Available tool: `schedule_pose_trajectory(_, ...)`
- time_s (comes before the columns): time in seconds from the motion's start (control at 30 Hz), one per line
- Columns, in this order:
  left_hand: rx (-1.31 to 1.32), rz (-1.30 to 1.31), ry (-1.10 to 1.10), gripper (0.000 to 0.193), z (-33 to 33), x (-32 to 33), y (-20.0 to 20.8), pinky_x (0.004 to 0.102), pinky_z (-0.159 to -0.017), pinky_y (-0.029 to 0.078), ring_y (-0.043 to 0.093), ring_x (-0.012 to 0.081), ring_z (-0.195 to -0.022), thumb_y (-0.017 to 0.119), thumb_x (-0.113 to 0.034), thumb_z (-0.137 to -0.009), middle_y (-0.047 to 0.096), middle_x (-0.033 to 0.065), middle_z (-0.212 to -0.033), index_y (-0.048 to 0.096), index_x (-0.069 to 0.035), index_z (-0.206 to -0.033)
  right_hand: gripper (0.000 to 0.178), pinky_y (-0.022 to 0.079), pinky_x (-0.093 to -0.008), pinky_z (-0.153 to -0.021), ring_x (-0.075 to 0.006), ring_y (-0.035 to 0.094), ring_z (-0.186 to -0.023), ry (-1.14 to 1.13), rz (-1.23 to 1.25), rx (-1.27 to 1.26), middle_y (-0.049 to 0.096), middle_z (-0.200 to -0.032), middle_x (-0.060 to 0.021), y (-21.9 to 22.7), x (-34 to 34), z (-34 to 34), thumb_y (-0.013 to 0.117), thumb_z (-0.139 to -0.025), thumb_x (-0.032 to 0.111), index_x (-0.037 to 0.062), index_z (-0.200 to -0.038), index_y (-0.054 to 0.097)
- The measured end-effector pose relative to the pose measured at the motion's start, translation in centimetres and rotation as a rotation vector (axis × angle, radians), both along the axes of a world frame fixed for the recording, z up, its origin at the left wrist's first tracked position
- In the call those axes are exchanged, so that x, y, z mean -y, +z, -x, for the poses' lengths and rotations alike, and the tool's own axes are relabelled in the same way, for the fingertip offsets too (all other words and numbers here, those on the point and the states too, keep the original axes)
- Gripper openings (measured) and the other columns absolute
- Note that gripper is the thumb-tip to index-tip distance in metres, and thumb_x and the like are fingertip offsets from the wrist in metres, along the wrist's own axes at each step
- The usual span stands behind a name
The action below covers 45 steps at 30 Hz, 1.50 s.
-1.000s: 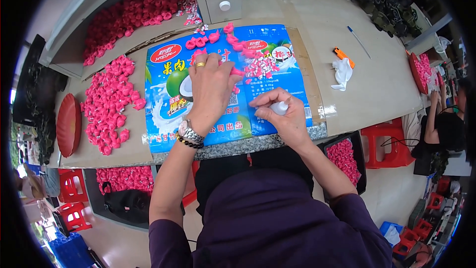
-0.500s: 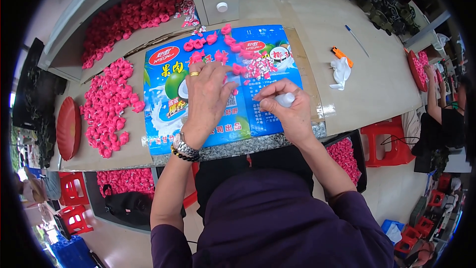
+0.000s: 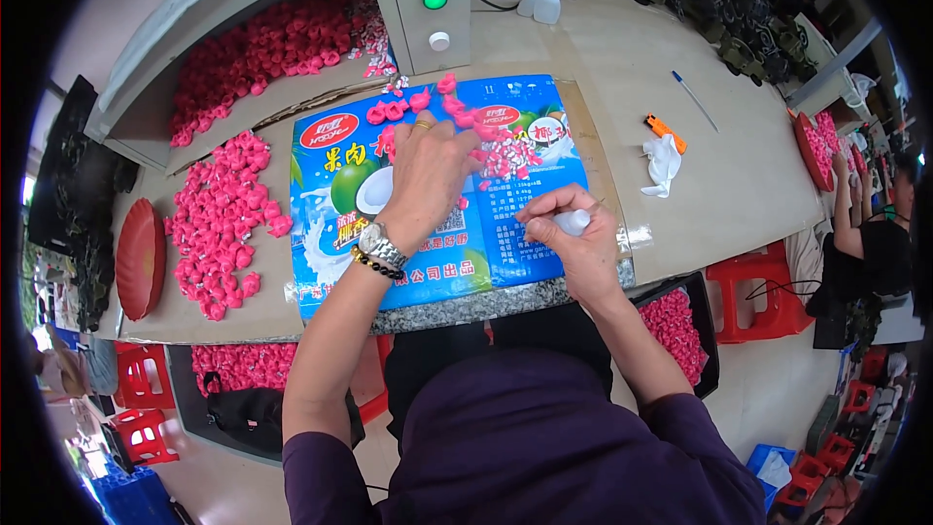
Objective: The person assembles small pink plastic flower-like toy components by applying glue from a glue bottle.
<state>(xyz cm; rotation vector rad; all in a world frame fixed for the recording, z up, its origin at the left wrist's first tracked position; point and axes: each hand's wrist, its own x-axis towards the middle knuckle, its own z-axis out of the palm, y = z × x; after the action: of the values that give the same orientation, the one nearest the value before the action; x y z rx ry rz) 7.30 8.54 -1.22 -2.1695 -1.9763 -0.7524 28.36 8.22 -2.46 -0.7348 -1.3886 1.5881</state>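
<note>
A person works at a table (image 3: 603, 49) with a big blue sheet (image 3: 525, 267) near its front edge. The left hand (image 3: 428, 180) is over the middle of the sheet, palm down, with its fingers bent toward some soft pink pieces (image 3: 450, 105) near the sheet's far edge. The hand hides its own fingertips, so I cannot tell if they are pinching one. The right hand (image 3: 588, 248) is near the right edge of the sheet. Its fingers are closed around a small white bottle (image 3: 573, 223), and only its round end peeks out. Just beyond the left thumb is a little pile of white and pink bits (image 3: 510, 154), closer to the sheet's right edge. A big pink heap (image 3: 219, 219) lies between the sheet and the table's left edge, and a red dish (image 3: 141, 260) sits right by that edge. At the back left, a big grey box (image 3: 408, 24) has more pink things inside. Two white squeeze bottles (image 3: 547, 6) stand near the table's far edge. Off to the right are a blue pen (image 3: 695, 100), an orange thing (image 3: 669, 131) and a crumpled white cloth (image 3: 662, 165).
</note>
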Motion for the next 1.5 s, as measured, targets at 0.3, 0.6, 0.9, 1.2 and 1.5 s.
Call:
schedule_pose_trajectory(0.3, 1.684, 0.222, -0.224, 0.023, -1.8, 4.9, 0.9, 0.0246, -0.055, 0.038, 0.049, 0.0096, -0.061, 0.063, -0.016, -0.090, 0.063, 0.0033, -0.081, 0.056, -0.006, -0.110, 0.014, 0.052, -0.0251, -0.072, -0.0118, 0.063, -0.082, -0.015, 0.052, -0.047, 0.067, -0.092, -0.0081, 0.6, -0.3, 0.6, 0.068, -0.083, 0.000, 0.0011, -0.095, 0.062)
schedule_pose_trajectory(0.6, 2.073, 0.236, -0.300, 0.034, -4.9, 10.0, -0.2, 0.0220, -0.054, 0.037, 0.047, 0.0071, -0.059, 0.068, -0.014, -0.086, 0.065, 0.0066, -0.088, 0.051, -0.005, -0.114, 0.014, 0.049, -0.0237, -0.072, -0.0100, 0.059, -0.077, 0.174, -0.082, 0.044, 0.062, -0.093, -0.0045, 0.4, 0.0, 2.1, 0.071, -0.081, 0.002, 0.0008, -0.093, 0.064)
schedule_pose_trajectory(0.9, 2.081, 0.290, -0.151, 0.022, -5.5, 11.4, -1.7, 0.0194, -0.050, 0.032, 0.042, 0.0041, -0.056, 0.067, -0.016, -0.090, 0.059, 0.0004, -0.080, 0.051, -0.009, -0.103, 0.014, 0.047, -0.0232, -0.066, -0.0077, 0.056, -0.073, 0.301, -0.061, 0.179, 0.058, -0.085, -0.0018, 1.4, 1.2, 2.1, 0.071, -0.080, 0.002, 0.0014, -0.091, 0.063)
schedule_pose_trajectory(1.2, 1.573, 0.352, -0.151, 0.015, -4.0, 12.1, -0.2, 0.0166, -0.050, 0.031, 0.042, 0.0011, -0.059, 0.064, -0.016, -0.092, 0.052, -0.0046, -0.075, 0.054, -0.007, -0.097, 0.021, 0.048, -0.0230, -0.068, -0.0073, 0.057, -0.075, 0.394, 0.085, 0.208, 0.060, -0.082, -0.0006, 2.0, 0.9, 2.0, 0.075, -0.076, 0.002, 0.0016, -0.091, 0.061)
schedule_pose_trajectory(1.5, 1.834, 0.316, -0.128, 0.027, -3.6, 13.3, -1.1, 0.0201, -0.046, 0.028, 0.038, 0.0044, -0.052, 0.048, -0.034, -0.100, 0.049, -0.0015, -0.075, 0.050, -0.007, -0.105, 0.040, 0.048, -0.0297, -0.075, -0.0178, 0.058, -0.083, 0.274, -0.276, 0.225, 0.051, -0.106, -0.0125, 2.7, 1.0, 0.9, 0.066, -0.077, -0.005, 0.0031, -0.112, 0.048)
